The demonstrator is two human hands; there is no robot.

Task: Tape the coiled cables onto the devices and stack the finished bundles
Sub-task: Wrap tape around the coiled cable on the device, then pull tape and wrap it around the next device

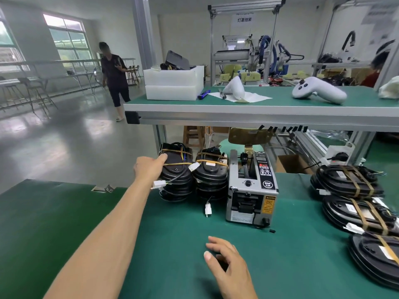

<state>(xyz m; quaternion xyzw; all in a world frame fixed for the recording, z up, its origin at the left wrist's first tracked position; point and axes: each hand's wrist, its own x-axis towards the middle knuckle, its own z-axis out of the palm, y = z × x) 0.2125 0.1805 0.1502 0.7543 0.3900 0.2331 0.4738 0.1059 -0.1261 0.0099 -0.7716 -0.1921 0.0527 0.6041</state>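
Two stacks of black oval devices with coiled cables taped on stand at the back of the green mat. My left hand [149, 167] reaches out and grips the left side of the top bundle [177, 165] on the left stack; a white connector hangs from it. The second stack [211, 175] stands just to its right. My right hand [226, 262] hovers low over the mat near the front, fingers relaxed, holding nothing. A grey automatic tape dispenser [251, 190] sits right of the stacks. Several more black devices [356, 210] crossed by tape strips lie overlapping at the right.
An upper shelf [259, 113] overhangs the stacks, holding white foam boxes [173, 83] and a white controller [319, 91]. Cut tape strips hang from its underside edge. A person [114, 80] stands on the floor beyond the left. The mat's left edge [64, 186] is torn.
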